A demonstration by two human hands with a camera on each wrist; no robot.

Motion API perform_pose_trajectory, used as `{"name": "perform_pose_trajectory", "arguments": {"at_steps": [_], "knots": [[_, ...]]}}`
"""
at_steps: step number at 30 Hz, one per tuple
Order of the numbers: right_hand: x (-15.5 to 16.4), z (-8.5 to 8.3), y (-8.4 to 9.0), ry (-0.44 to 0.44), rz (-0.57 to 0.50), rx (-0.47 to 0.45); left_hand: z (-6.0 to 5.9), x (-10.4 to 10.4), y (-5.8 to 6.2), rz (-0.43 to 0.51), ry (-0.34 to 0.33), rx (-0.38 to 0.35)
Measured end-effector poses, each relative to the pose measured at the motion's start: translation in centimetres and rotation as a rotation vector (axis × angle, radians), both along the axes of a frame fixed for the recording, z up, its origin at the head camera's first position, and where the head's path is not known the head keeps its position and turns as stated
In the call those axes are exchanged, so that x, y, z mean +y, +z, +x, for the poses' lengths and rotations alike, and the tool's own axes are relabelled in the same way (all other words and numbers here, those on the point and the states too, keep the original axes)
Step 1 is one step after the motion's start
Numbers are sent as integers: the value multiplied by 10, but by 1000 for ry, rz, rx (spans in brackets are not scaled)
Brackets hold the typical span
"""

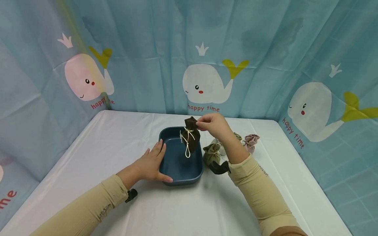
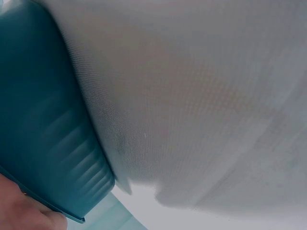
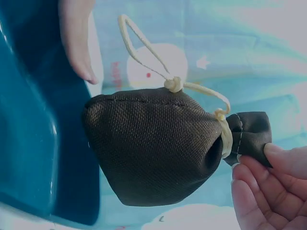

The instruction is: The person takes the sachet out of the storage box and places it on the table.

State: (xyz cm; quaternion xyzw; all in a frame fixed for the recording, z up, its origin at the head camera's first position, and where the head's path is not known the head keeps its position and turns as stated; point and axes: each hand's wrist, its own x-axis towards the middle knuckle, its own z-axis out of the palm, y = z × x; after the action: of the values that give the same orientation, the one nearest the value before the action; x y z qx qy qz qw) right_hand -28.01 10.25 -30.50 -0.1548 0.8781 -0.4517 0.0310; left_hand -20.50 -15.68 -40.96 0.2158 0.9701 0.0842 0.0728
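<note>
My right hand (image 1: pixel 214 124) pinches a dark brown drawstring pouch (image 1: pixel 192 141) by its gathered neck. The pouch hangs over the far right part of a blue tray (image 1: pixel 180 181). In the right wrist view, the pouch (image 3: pixel 153 143) looks full, with a cream cord tied round its neck and a loop hanging free; thumb and fingertips grip the fabric end. My left hand (image 1: pixel 150 164) rests spread on the tray's left side, its thumb at the near rim. In the left wrist view, the tray's outer wall (image 2: pixel 48 110) shows, with part of the hand at the rim.
Right of the tray stand an olive pouch (image 1: pixel 212 154) and a pink pouch (image 1: pixel 251 141). A white pouch and another greenish one are partly hidden behind my right forearm. A white cloth (image 1: pixel 118 137) covers the table; a whale-print curtain (image 1: pixel 141 65) hangs around it.
</note>
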Motion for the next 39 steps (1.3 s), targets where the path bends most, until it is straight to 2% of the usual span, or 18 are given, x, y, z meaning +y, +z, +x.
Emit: {"name": "perform_pose_trajectory", "arguments": {"at_steps": [11, 16, 20, 25, 33, 39], "knots": [[26, 25, 16, -15, -59, 4, 0, 0, -2, -8, 2, -3], [43, 32, 22, -45, -40, 13, 0, 0, -2, -2, -6, -9], [60, 34, 23, -68, -10, 60, 0, -1, 0, -3, -11, -17], [80, 37, 21, -94, -6, 104, 0, 0, 0, -5, -10, -20], [102, 42, 9, -199, 68, 71, -1, -1, -1, -11, -4, -18], [115, 43, -2, -222, 74, 70, -1, -1, -1, -13, -7, -17]]}}
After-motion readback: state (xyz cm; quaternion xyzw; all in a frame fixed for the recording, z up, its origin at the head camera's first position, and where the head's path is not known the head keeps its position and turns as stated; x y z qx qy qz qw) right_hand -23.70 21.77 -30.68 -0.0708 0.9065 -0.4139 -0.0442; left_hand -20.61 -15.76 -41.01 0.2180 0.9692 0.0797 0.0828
